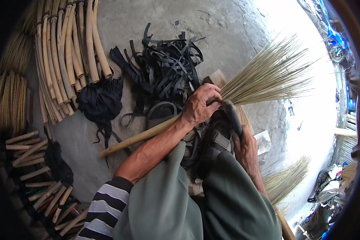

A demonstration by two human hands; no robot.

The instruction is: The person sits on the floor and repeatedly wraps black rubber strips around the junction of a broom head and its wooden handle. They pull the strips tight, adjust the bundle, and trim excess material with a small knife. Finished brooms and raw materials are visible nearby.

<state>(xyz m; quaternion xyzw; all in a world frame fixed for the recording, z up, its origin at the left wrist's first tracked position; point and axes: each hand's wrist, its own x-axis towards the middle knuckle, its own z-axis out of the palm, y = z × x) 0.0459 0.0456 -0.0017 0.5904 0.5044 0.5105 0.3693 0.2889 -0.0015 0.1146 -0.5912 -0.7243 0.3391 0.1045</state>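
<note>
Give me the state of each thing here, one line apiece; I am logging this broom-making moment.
Left hand: closed around the broom where bristles meet handle.
Right hand: closed on a black strap.
Broom: lying across the lap, bristles fanned out to the right.
Black strap: pulled up from the right hand toward the broom's neck.
Pile of black straps: loose, tangled on the floor.
Bamboo handles: stacked side by side on the floor.
Second broom: lying on the floor.

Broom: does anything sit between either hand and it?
Nothing visible. The left hand grips the broom where its bristles meet the handle; the right hand pulls a black strap at that joint.
</note>
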